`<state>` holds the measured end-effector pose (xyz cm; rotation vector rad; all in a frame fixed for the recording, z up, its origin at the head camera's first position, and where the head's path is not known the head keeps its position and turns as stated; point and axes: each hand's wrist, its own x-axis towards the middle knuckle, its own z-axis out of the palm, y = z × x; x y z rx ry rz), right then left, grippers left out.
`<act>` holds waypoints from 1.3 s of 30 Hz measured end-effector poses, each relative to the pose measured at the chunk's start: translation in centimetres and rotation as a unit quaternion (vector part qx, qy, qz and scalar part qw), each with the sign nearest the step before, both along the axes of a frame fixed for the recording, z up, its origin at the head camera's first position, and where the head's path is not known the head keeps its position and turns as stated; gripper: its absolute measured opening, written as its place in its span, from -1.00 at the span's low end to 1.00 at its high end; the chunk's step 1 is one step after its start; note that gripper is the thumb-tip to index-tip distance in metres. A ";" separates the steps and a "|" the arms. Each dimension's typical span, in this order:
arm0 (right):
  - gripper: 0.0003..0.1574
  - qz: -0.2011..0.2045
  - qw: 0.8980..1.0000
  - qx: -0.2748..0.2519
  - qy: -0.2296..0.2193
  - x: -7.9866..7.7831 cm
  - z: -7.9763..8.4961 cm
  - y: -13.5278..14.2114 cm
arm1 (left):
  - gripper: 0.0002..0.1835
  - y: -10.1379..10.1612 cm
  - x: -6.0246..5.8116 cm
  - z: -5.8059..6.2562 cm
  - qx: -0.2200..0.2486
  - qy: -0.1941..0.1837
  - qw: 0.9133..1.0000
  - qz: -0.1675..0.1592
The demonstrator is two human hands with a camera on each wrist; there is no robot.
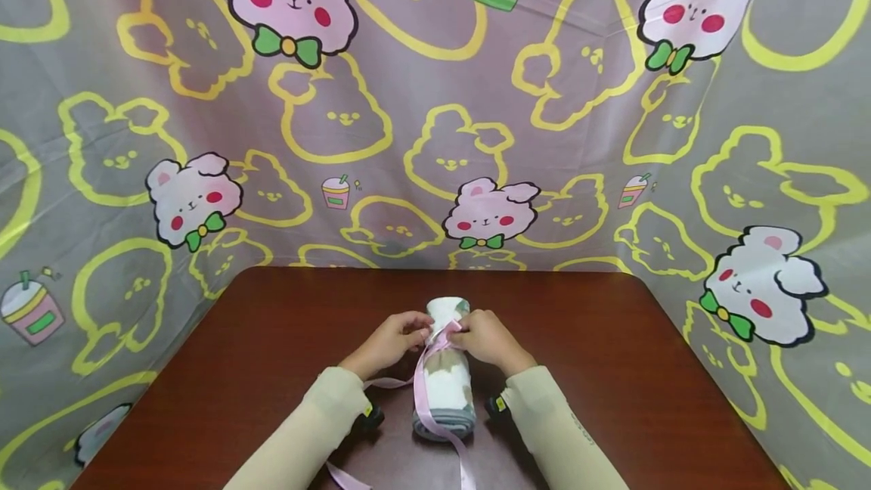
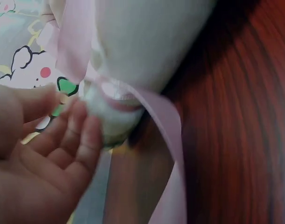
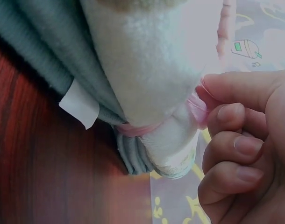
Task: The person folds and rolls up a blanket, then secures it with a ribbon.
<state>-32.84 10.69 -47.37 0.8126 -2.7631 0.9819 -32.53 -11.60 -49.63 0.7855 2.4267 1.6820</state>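
Note:
A rolled towel (image 1: pixel 450 388), white with brown and grey-green patches, lies lengthwise on the table in the head view. Round its far part runs a pink ribbon (image 1: pixel 422 392), narrowing the roll there; a long end trails down over the near part. At the ribbon's knot, my right hand (image 1: pixel 488 339) pinches pink ribbon between thumb and index finger, the other fingers curled in the right wrist view. My left hand (image 1: pixel 391 340) is at the roll's left side, fingers loosely bent beside the towel. In the left wrist view nothing shows clearly between its fingers (image 2: pixel 89 140).
The dark reddish-brown table (image 1: pixel 599 369) reaches back to a cartoon-printed curtain (image 1: pixel 381 112) that hangs behind and on both sides. A white tag (image 3: pixel 81 105) sticks out from the towel's grey-green edge. Another length of ribbon (image 1: pixel 348 477) lies at the front left.

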 end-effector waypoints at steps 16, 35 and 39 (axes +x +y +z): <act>-0.79 0.009 0.999 -0.030 -0.038 0.0 1.0 0.2 | -0.80 1.6 0.0 -0.3 -0.025 0.062 0.998 0.002; -0.81 0.028 0.989 -0.136 -0.052 0.9 1.0 -0.9 | -0.85 1.6 0.2 -1.1 0.049 0.016 0.998 -0.019; -0.78 -0.001 0.992 -0.122 -0.026 2.0 0.8 -0.7 | -0.81 1.5 0.1 -1.3 0.042 0.013 0.999 -0.003</act>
